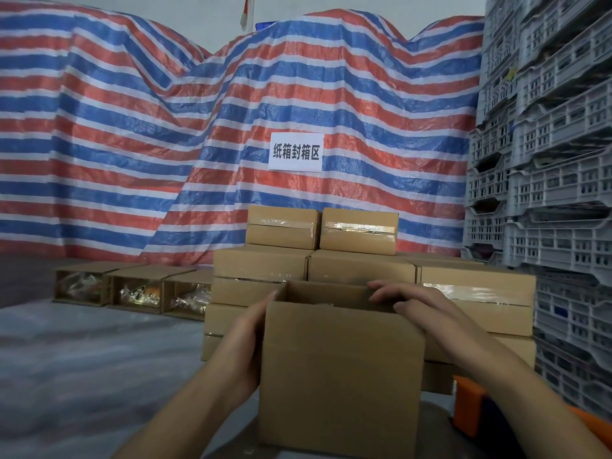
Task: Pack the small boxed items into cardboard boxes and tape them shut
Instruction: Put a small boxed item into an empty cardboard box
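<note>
We see a plain corrugated cardboard box (pixel 341 376), top open, held nearest us. Our left hand (pixel 246 336) lies flat against its left wall; our right hand (pixel 410 306) curls over the far-right rim. Taped rectangular cartons (pixel 364 266) stack behind.

The open cardboard box (pixel 341 376) hides its own contents and the left hand's (pixel 245 339) fingers, while beyond the right hand (pixel 420 313) an orange object (pixel 467 405) runs off-frame, unidentifiable.
</note>
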